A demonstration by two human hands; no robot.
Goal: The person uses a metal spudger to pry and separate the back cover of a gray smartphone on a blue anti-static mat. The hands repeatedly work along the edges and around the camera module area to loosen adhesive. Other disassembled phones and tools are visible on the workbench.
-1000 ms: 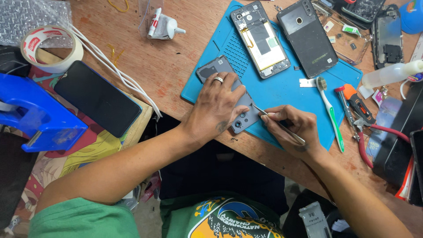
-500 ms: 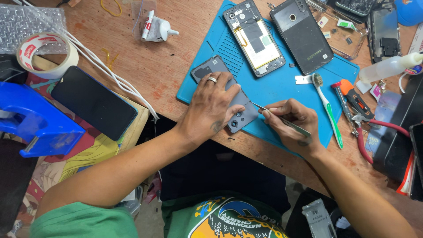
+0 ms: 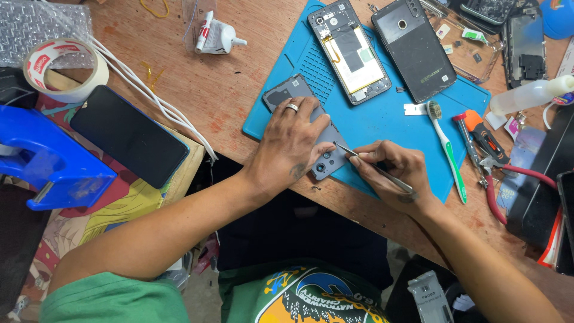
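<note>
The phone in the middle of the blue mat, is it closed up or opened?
Opened. The phone lies with its back off, battery and circuit board exposed, and the black cover lies beside it on the mat.

The table (image 3: 227, 90) was bare wood, worn and matt, scuffed in places. The blue mat (image 3: 388, 122) looked like soft matt rubber, ribbed in one patch. The grey back cover (image 3: 299, 96) under the left hand (image 3: 293, 146) was smooth plastic with a dull sheen. The tool (image 3: 373, 167) in the right hand (image 3: 397, 173) shone like thin metal, perhaps tweezers. The ring (image 3: 292, 107) was polished metal. The black phone (image 3: 128, 134) had glossy glass. The tape roll (image 3: 63, 69) was matt paper; the bubble wrap (image 3: 36, 21) clear, crinkled plastic.
</note>
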